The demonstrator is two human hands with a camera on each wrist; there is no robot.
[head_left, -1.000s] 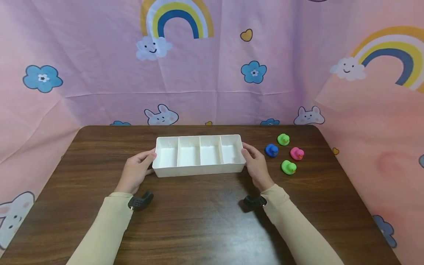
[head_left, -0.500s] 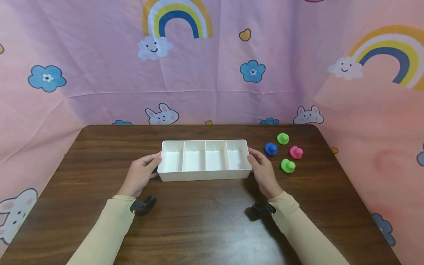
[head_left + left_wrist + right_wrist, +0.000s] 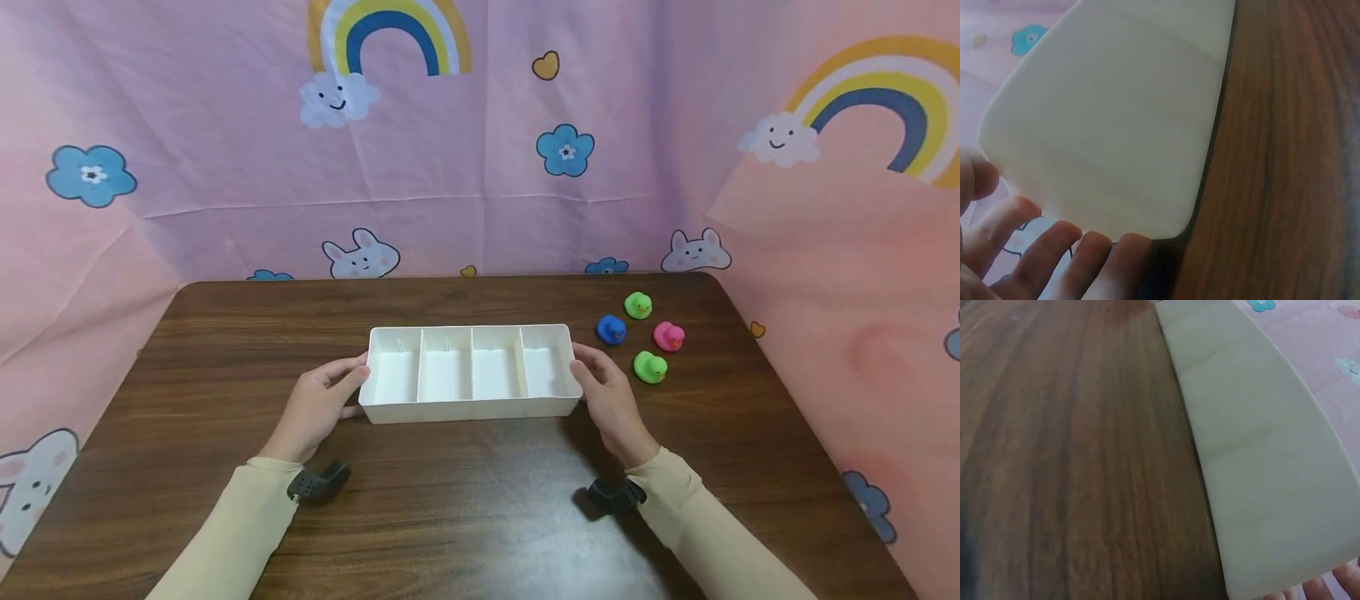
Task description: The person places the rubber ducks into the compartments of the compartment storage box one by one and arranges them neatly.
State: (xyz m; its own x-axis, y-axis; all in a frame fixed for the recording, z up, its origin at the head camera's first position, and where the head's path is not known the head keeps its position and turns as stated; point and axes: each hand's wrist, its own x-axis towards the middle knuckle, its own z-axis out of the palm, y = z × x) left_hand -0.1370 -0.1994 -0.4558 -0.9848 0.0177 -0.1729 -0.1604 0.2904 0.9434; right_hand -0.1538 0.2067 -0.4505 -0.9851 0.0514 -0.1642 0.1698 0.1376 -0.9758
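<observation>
A white divided box (image 3: 472, 410) with several bare compartments sits on the brown table, its long side facing me. My left hand (image 3: 318, 408) grips its left end, thumb at the rim and fingers along the end wall. In the left wrist view the fingertips (image 3: 1132, 244) press against the wall's edge. At the opposite end, my right hand (image 3: 611, 404) holds the box the same way, thumb up by the rim. Only a few of its fingertips (image 3: 1316, 589) show at the lower corner in the right wrist view; the rest is out of frame.
Several small rubber ducks stand right of the box: a blue duck (image 3: 611, 330), a pink duck (image 3: 668, 336), a far green duck (image 3: 638, 305) and a near green duck (image 3: 649, 367). A patterned cloth (image 3: 435, 150) hangs behind the table (image 3: 450, 517).
Both hands have shifted the box to the right and nearer to me, keeping their grip on its ends. The ducks have stayed put on the table.
</observation>
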